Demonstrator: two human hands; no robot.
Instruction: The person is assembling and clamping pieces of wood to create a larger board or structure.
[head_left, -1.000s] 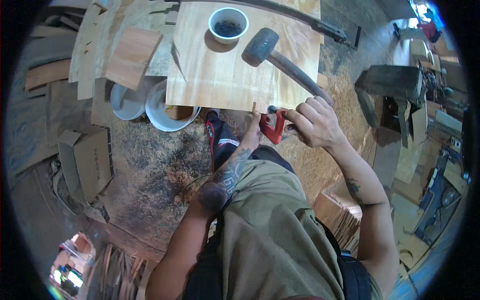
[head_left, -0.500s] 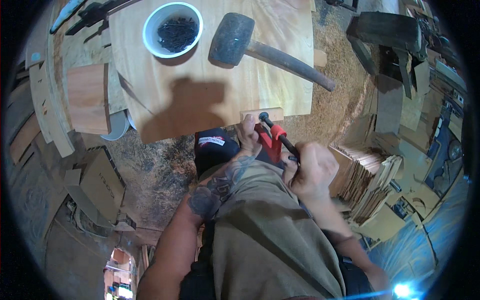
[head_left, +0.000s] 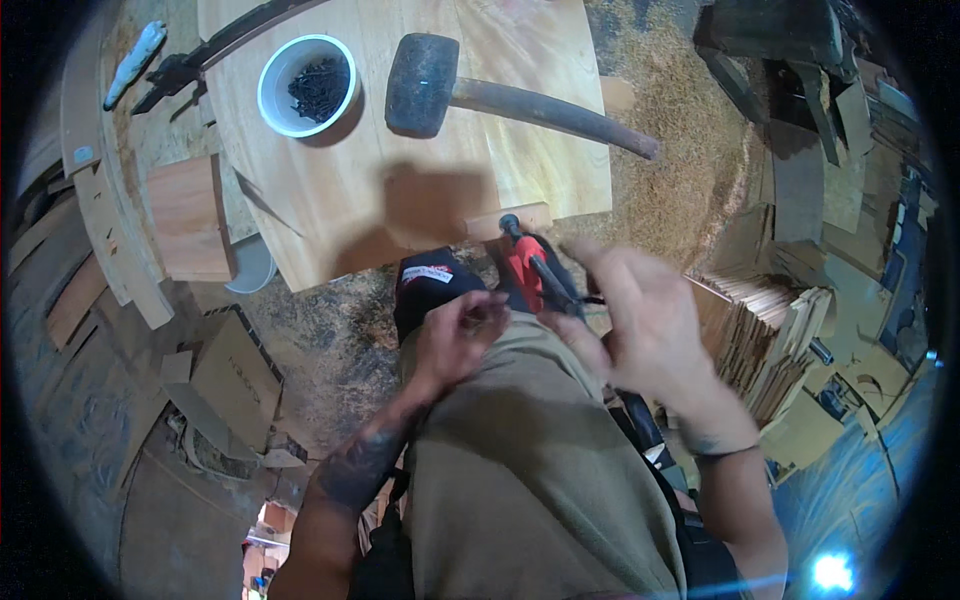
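Note:
A red and black clamp (head_left: 526,265) grips a small wood block (head_left: 508,222) at the near edge of a pale wooden board (head_left: 540,60). The clamp's dark bar and handle slant down toward me. My right hand (head_left: 645,320) is just right of the handle, blurred, its thumb and fingers apart and nothing visible in them. Nearer my body and left of the clamp, my left hand (head_left: 458,338) hovers over my apron (head_left: 530,470) with loosely curled fingers and a gap between them. It touches neither clamp nor board.
On the board are a rubber mallet (head_left: 422,85) and a white tub (head_left: 270,95) of dark screws. A dark bar tool (head_left: 215,50) crosses the far left corner. Cardboard boxes (head_left: 225,375) stand at left, stacked wood pieces (head_left: 765,335) at right, and sawdust (head_left: 680,140) covers the floor.
My left hand has come off the block and drawn back toward my body. My right hand has let go of the clamp handle and opened. The view has shifted slightly.

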